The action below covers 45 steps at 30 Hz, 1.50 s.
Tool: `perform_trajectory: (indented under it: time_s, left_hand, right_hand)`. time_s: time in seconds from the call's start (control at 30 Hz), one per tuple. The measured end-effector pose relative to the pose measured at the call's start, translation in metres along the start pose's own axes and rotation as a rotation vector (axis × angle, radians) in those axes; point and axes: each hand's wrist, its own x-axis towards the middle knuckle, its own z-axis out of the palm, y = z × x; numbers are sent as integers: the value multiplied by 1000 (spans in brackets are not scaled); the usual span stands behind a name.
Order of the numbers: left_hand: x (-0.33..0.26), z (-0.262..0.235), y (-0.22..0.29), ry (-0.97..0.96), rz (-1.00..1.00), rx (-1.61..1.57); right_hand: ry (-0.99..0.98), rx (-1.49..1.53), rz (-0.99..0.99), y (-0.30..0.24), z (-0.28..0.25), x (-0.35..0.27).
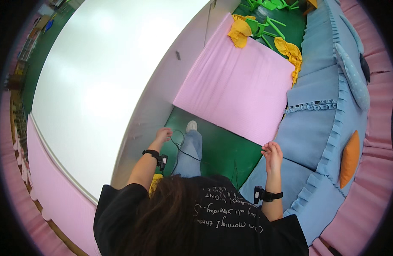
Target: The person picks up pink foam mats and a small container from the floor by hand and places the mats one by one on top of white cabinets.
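A pink mat or sheet (pixel 239 85) with a fine ribbed texture lies ahead of me, over the green floor. My right hand (pixel 272 157) is at its near right corner, palm turned up with loosely bent fingers apart; the fingertips overlap the corner in view, and I cannot tell whether they touch it. To the left, my left hand (pixel 163 135) hovers beside the side panel of the white table, short of the mat's near left corner. Its fingers are slightly bent and I see nothing held. A thin black cable (pixel 183 151) loops near that hand and across my leg.
A large white tabletop (pixel 98 77) fills the left side. Along the right runs a blue ruffled sofa (pixel 307 132) with an orange cushion (pixel 350 160). Beyond the mat stand green chairs (pixel 264 27), with yellow cloths (pixel 240 32) near them. Both wrists wear black strapped devices.
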Motion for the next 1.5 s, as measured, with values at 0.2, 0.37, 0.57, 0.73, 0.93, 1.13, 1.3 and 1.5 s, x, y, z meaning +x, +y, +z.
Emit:
perform_trajectory:
  time_s: [0.2,0.37,0.57,0.73,0.93,1.13,1.3,1.5]
  left_hand:
    - [124,17,69,89,143,-14]
    - [206,-4,61,244,-25,-313]
    - [281,55,36,265,-125,-451]
    - [354,-1,-31,334,-203,237]
    - [392,97,-22,382,-40,-84]
    - [435,41,-31,193,-14,-627]
    - [437,105,-31,504,-421,-221]
    - [442,79,-47,484,-42,-55]
  right_hand:
    - [-45,-70,37,-16,61,54]
    - [96,-96,131,4,56,96]
    - [168,-144,189,52,40,158]
    - [76,-146,255,97,44,193]
    - [221,-237,231,94,-3,216]
    - [178,-117,292,96,-13,214]
    - [248,-171,276,99,-34,207]
    - [234,-126,318,125,-50,202]
